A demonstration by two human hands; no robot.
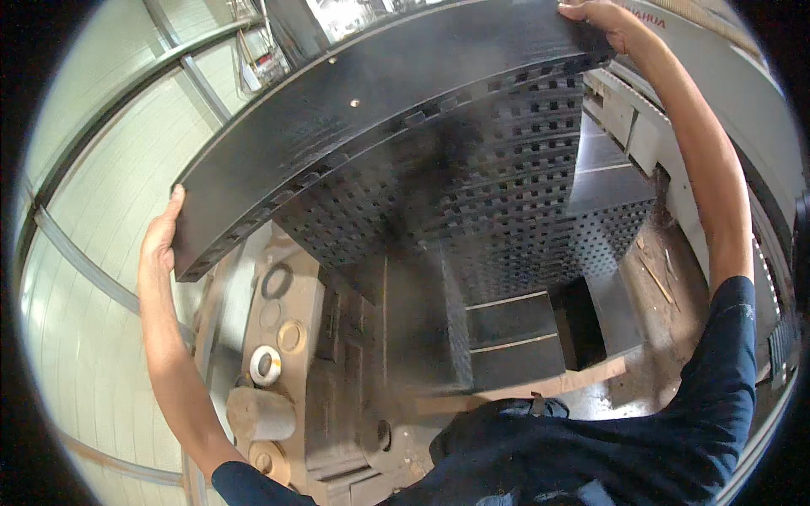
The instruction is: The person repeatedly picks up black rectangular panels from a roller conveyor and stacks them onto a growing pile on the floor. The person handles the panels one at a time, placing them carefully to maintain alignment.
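Both my hands hold a long black board (337,110) out in front of me, above a stack. My left hand (162,234) grips its left end, thumb up along the edge. At the far right, my right hand (601,24) has hold of the other end, its thumb on the upper edge. Two small round fittings show on the board's broad face. Beneath it, partly hidden by the board, stands a tall stack of black boards (523,194) whose edges show rows of square notches.
On a ledge to the left sit a white tape roll (266,366), a tan tape roll (291,336), a black ring (276,281) and a whitish cylinder (263,413). Lower black panels (515,346) rest near me on wood. A pale machine (675,160) runs along the right.
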